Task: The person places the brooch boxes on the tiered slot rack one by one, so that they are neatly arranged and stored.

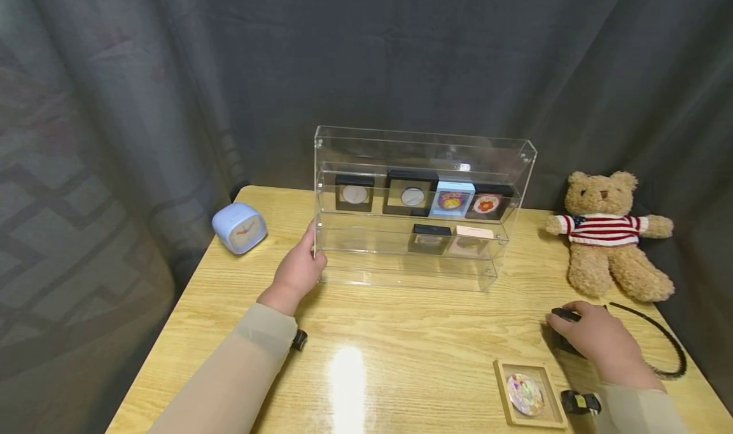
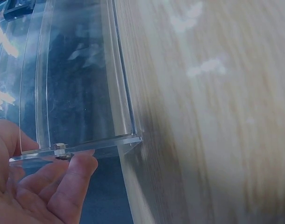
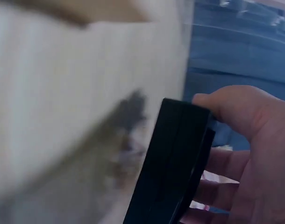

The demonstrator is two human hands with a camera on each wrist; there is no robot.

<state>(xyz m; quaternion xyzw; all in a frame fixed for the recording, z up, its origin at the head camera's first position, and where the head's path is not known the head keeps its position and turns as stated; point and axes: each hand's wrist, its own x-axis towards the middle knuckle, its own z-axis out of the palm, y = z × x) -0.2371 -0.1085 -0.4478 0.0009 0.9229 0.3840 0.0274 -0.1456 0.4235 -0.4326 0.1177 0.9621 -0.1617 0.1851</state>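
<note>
A clear acrylic tiered display shelf (image 1: 401, 280) stands on the wooden table. My left hand (image 1: 299, 265) grips its left side panel (image 2: 119, 141), with the thumb on one face and fingers on the other, near a small metal fastener (image 2: 60, 150). At the right, my right hand (image 1: 601, 338) holds a flat black box (image 3: 168, 163) by its edge, thumb on one side and fingers on the other. The box is tilted close over the table, its front face hidden. Below it lies a light wooden frame (image 1: 502, 392) around a round iridescent disc (image 1: 525, 395).
Small framed round pieces, including a light blue frame (image 1: 452, 199) and a pink one (image 1: 472, 232), stand on the shelf tiers. A blue clock (image 1: 240, 228) sits at the left. A teddy bear (image 1: 604, 230) and a black cord (image 1: 667, 329) lie at the right. Dark curtains hang behind.
</note>
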